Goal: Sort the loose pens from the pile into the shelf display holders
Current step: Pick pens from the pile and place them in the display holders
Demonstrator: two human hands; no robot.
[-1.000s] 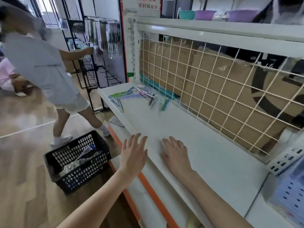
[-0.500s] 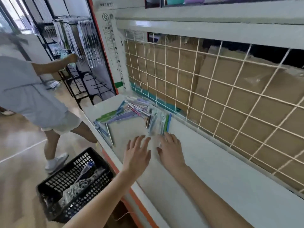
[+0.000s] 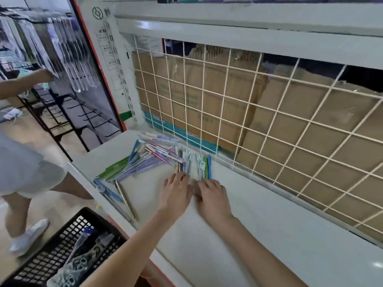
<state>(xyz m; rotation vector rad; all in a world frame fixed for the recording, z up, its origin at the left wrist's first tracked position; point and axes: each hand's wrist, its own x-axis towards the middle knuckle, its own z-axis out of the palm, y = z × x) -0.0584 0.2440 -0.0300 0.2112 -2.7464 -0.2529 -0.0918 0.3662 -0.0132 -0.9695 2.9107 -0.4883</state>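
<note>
Fingers of the left hand lay fairly straight and spread, their tips touching the near ends of the pens at the near edge of the pile of pens. Fingers of the right hand were likewise extended, slightly bent, with the tips at the near ends of a green and a blue pen on the right flank of the pile; whether either hand actually pinched a pen could not be told, and nothing was lifted. The two hands sat just beside each other, palms down on the white shelf.

The pile fanned out towards the far left corner of the shelf, close against the white wire grid that backed it, with brown cardboard behind the grid. A few stray pens, one metallic, lay apart at the shelf's front left edge.

Below the shelf on the floor stood a black plastic basket holding packaged items. To the left, another person in light clothing and white shoes reached towards a black rack of hanging goods.
</note>
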